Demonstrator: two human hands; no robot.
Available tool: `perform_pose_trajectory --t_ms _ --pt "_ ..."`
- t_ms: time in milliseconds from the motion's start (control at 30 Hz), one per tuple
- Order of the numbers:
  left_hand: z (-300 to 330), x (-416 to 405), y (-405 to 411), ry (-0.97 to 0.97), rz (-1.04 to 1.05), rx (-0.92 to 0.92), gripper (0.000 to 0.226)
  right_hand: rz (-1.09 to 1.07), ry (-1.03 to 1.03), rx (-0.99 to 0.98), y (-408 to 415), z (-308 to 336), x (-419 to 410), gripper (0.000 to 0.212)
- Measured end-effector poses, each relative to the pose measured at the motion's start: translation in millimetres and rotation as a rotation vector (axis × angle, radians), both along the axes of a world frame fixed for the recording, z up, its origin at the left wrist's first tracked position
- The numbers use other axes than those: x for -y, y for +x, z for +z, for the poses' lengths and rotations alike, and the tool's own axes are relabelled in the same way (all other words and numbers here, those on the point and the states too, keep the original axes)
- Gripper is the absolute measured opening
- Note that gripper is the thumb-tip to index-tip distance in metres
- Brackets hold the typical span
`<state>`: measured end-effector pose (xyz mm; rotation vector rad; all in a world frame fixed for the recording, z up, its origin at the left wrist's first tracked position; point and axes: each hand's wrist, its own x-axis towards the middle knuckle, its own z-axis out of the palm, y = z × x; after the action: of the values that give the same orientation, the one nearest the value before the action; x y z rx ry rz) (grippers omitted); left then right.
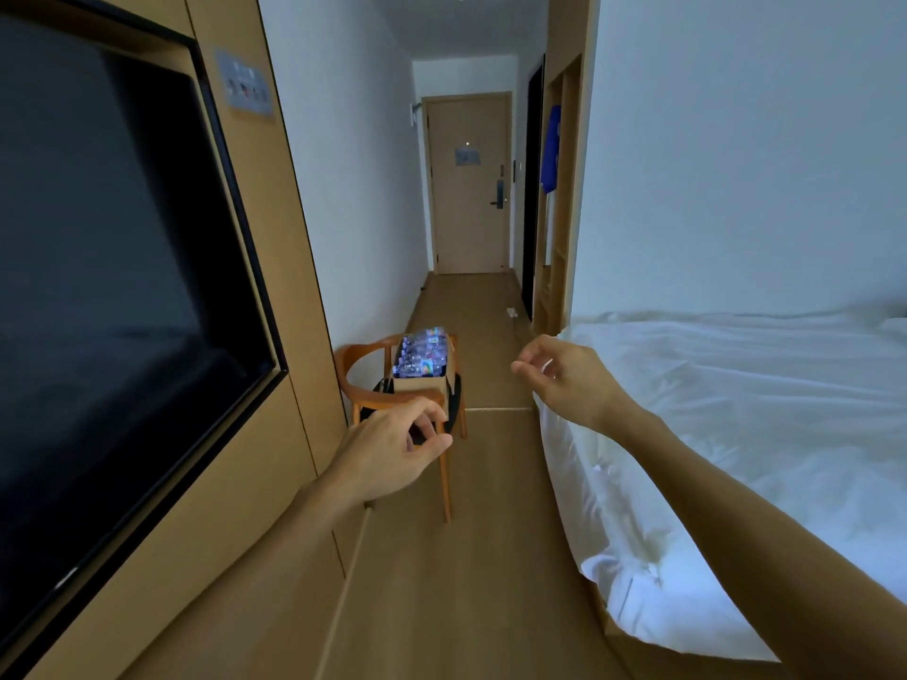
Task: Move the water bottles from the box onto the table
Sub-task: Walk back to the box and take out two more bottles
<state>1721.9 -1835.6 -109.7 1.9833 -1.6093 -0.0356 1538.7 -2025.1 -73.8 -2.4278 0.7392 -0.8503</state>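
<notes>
Much of a narrow bedroom corridor stays out of reach of the head camera.

The left hand covers the lower front of the cardboard box and part of the wooden chair that carries it; the water bottles inside are too small and blurred to count, their labels unreadable. The television is cut by the left edge, the bed by the right edge, and the right forearm runs out at the bottom right corner. The notice on the far door and the wall panel cannot be read. The right hand is motion-blurred about the fingers.
</notes>
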Motion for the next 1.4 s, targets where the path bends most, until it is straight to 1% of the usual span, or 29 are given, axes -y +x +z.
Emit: perform_pose_trajectory --t_ms 267,467,600,800,967,1067,1267,1400 --pt "0 153 66 0.045 0.052 -0.001 0.03 0.078 -0.011 -0.023 88 -11 162 0.012" --pt "-14 237 116 0.082 0.121 -0.021 0.029 0.135 0.006 -0.043 149 -27 255 0.027" --pt "-28 290 157 0.094 0.155 -0.04 0.027 0.157 0.019 -0.071 193 -42 315 0.027" --pt "-53 389 247 0.052 0.186 -0.076 0.031 0.173 0.016 -0.114 279 -63 408 0.029" --pt "-70 480 326 0.097 0.2 -0.134 0.032 0.183 0.055 -0.161 349 -66 485 0.033" --pt "-79 523 361 0.093 0.193 -0.145 0.034 0.19 0.075 -0.182 384 -72 527 0.035" --pt "-108 590 418 0.143 0.253 -0.165 0.031 0.266 0.103 -0.193 461 -98 611 0.03" --pt "-127 635 455 0.135 0.339 -0.249 0.032 0.341 0.1 -0.194 518 -112 668 0.023"
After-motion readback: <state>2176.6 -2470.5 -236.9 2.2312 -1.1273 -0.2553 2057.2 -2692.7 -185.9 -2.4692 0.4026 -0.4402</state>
